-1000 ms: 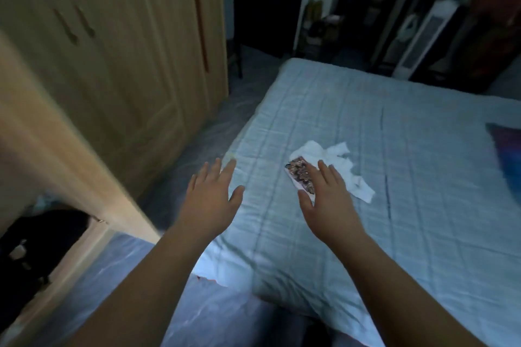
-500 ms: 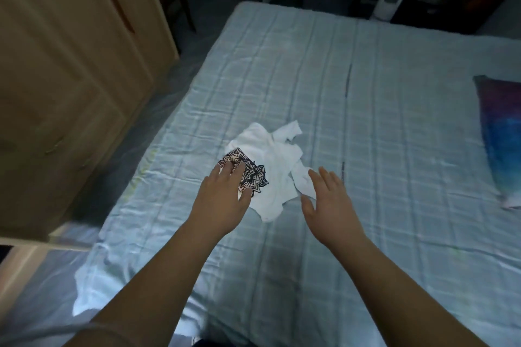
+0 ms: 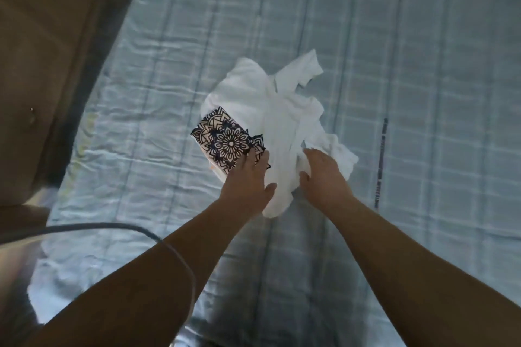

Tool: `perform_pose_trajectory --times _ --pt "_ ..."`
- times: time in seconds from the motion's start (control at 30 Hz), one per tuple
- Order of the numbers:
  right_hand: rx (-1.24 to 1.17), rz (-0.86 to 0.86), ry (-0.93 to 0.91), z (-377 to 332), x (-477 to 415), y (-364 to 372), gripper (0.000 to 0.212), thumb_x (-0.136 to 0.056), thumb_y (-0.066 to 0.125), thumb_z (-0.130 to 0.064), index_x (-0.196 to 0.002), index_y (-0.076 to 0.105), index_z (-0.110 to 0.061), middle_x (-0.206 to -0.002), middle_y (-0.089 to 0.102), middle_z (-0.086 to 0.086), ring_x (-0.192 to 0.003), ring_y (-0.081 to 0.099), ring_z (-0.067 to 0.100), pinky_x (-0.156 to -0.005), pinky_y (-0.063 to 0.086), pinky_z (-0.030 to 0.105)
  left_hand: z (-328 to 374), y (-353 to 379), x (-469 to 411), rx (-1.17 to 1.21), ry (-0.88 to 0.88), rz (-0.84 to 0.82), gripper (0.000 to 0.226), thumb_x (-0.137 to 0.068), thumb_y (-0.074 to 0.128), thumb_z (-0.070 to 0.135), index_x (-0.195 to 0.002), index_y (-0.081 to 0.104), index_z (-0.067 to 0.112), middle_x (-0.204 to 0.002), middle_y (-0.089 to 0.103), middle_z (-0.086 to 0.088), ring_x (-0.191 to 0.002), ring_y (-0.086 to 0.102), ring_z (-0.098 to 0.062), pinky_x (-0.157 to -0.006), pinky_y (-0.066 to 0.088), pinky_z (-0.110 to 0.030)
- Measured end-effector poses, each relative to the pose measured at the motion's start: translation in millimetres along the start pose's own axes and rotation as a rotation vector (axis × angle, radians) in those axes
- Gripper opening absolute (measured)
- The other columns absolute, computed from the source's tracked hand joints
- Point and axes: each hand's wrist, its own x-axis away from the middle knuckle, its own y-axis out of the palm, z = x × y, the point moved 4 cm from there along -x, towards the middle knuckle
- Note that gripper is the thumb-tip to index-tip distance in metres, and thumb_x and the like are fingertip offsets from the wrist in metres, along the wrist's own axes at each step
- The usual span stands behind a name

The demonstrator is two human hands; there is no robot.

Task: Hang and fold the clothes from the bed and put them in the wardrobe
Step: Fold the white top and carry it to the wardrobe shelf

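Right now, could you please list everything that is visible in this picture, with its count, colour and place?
shirt: 1, white with a dark mandala print, crumpled in the middle of the bed
bed: 1, pale blue checked cover, fills most of the view
wardrobe: 1, light brown wood, at the left edge beside the bed
cable: 1, grey, lower left, runs across the left forearm
left grip: 1, bare hand, fingers rest on the print
right grip: 1, bare hand, on the right side of the shirt; I cannot tell if it pinches the cloth
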Motion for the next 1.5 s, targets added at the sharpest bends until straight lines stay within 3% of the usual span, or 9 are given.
perform_pose_trajectory --times 0.1,0.23,0.4,0.53,0.67,0.87,1.1,1.3,1.5 --pt "-0.017 -0.077 0.0 -6.0 -22.8 36.6 0.051 -0.089 0.056 -0.012 -0.139 0.048 -0.009 -0.137 0.054 0.013 -0.127 0.047 0.032 -0.108 0.032 0.036 -3.9 47.1 -18.5 -0.096 0.008 -0.069 0.109 -0.085 0.059 0.064 -0.159 -0.007 0.017 -0.165 -0.006 -0.019 -0.151 -0.003 -0.042 -0.123 0.009 -0.053" --pt "-0.037 0.044 0.055 -8.6 -31.0 55.0 0.057 -0.079 0.058 -0.007 -0.135 0.049 -0.013 -0.13 0.052 0.012 -0.116 0.048 0.034 -0.102 0.038 0.042 -9.7 76.6 -17.2 -0.151 0.002 0.08 0.133 -0.057 0.08 0.062 -0.16 0.011 0.014 -0.164 0.013 -0.022 -0.149 0.013 -0.046 -0.116 0.02 -0.062" --pt "-0.153 0.037 -0.03 -7.5 -30.9 57.3 0.055 -0.076 0.059 -0.005 -0.13 0.052 -0.014 -0.103 0.057 0.011 -0.096 0.053 0.03 -0.081 0.042 0.036 -15.0 69.3 -18.7 -0.076 0.052 0.248 0.106 -0.066 0.079 0.03 -0.156 0.024 0.018 -0.157 0.033 -0.016 -0.143 0.03 -0.041 -0.113 0.031 -0.058" --pt "-0.317 -0.067 -0.059 -12.9 -20.3 51.1 0.056 -0.084 0.051 -0.003 -0.135 0.047 -0.026 -0.104 0.058 -0.007 -0.096 0.057 0.016 -0.078 0.04 0.025 -29.8 29.6 -2.2 0.543 0.02 0.323 0.073 -0.076 0.062 -0.005 -0.145 0.044 0.013 -0.138 0.053 -0.009 -0.124 0.049 -0.026 -0.107 0.041 -0.038" --pt "-0.383 0.009 -0.186 -26.4 9.5 45.6 0.061 -0.085 0.058 -0.008 -0.139 0.044 -0.034 -0.113 0.055 -0.017 -0.112 0.051 0.011 -0.09 0.038 0.025 -26.5 -25.1 30.6 0.809 -0.16 0.419 0.051 -0.082 0.062 0.019 -0.131 0.052 0.026 -0.103 0.061 0.019 -0.087 0.058 -0.006 -0.072 0.045 -0.019" --pt "-0.294 0.375 -0.389 -41.1 81.1 -4.7 0.026 -0.084 0.063 -0.039 -0.098 0.065 -0.017 -0.089 0.051 0.0 -0.084 0.05 0.023 -0.075 0.031 0.026 10.3 -64.3 114.4 0.983 -0.031 0.324 0.014 -0.093 0.061 0.024 -0.103 0.065 0.033 -0.09 0.071 0.018 -0.085 0.066 0.004 -0.07 0.047 -0.011" --pt "-0.463 0.332 -0.481 -50.6 204.5 -73.6 0.009 -0.09 0.058 -0.022 -0.082 0.06 -0.018 -0.08 0.06 -0.008 -0.078 0.054 0.009 -0.071 0.043 0.024 26.1 -85.8 227.0 1.345 -0.267 0.523 0.027 -0.098 0.056 0.047 -0.108 0.071 0.027 -0.104 0.075 0.002 -0.099 0.071 -0.016 -0.082 0.058 -0.037" --pt "-0.654 0.405 -0.373 -54.3 295.5 -111.1 0.021 -0.096 0.058 -0.021 -0.078 0.048 -0.021 -0.066 0.052 -0.01 -0.057 0.047 -0.002 -0.053 0.036 0.014 24.8 -126.5 317.6 1.471 -0.124 0.598 0.037 -0.103 0.051 0.04 -0.128 0.061 0.015 -0.118 0.072 -0.01 -0.109 0.069 -0.03 -0.084 0.059 -0.05" --pt "-0.568 0.536 -0.392 -58.4 379.7 -108.9 0.005 -0.096 0.058 -0.026 -0.098 0.06 -0.031 -0.088 0.064 -0.018 -0.084 0.06 0.005 -0.073 0.044 0.03 32.0 -155.5 393.8 1.423 0.05 0.658 0.025 -0.103 0.053 0.02 -0.127 0.057 0.019 -0.12 0.07 -0.003 -0.11 0.068 -0.025 -0.078 0.061 -0.044"
